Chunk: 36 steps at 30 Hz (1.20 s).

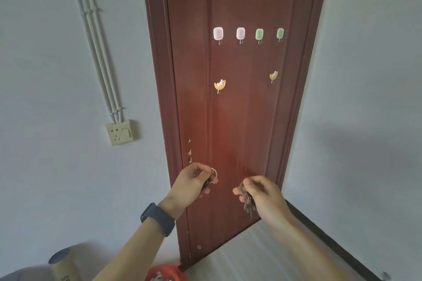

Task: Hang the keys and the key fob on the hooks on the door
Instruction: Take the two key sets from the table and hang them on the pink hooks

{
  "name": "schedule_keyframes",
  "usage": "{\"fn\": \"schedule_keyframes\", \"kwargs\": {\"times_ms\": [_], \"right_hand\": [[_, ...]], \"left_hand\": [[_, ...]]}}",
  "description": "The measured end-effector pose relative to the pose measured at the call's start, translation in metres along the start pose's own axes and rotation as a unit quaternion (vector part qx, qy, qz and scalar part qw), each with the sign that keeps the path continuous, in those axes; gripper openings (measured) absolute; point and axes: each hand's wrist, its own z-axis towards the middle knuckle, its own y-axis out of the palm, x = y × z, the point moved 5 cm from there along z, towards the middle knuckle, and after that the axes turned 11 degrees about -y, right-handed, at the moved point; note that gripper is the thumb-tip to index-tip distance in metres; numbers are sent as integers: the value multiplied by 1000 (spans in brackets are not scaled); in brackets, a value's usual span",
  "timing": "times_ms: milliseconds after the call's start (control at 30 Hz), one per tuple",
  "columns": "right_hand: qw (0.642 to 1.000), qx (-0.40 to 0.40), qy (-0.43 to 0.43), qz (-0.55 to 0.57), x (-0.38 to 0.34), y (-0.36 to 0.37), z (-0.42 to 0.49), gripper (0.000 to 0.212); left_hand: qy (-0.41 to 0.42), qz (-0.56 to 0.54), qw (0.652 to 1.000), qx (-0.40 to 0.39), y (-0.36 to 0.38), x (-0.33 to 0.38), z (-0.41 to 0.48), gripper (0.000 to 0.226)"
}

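A dark red door (242, 121) carries a top row of hooks: two pink ones (218, 34) (240, 34) and two green ones (259, 34) (280, 34). Lower down are two yellow hooks (220, 85) (273, 76). All hooks hang bare. My left hand (190, 183) is closed on a dark key fob with a metal ring (213, 175) sticking out past the fingers. My right hand (262, 194) pinches the ring of a bunch of keys (247, 202), which dangles below my fingers. Both hands are low in front of the door, well under the hooks.
A wall socket (120, 132) with white conduit pipes (96, 41) sits on the left wall. A cardboard tube (64, 264) and a red object (165, 274) lie at the bottom left. A black skirting board (331, 242) runs along the right wall.
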Motion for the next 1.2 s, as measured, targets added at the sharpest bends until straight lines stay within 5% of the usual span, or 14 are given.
{"fn": "schedule_keyframes", "kwargs": {"times_ms": [367, 733, 967, 1200], "right_hand": [[975, 30, -195, -103, -48, -55, 227, 7], [962, 19, -259, -80, -71, -84, 417, 8], [931, 1, -352, -92, -107, -109, 532, 15], [902, -34, -419, -99, -141, -116, 611, 19]], "left_hand": [[188, 126, 972, 56, 12, 119, 196, 21], [222, 235, 920, 219, -1, 226, 322, 9], [231, 195, 867, 397, -26, 304, 372, 9], [220, 173, 840, 465, -40, 337, 397, 5]]}}
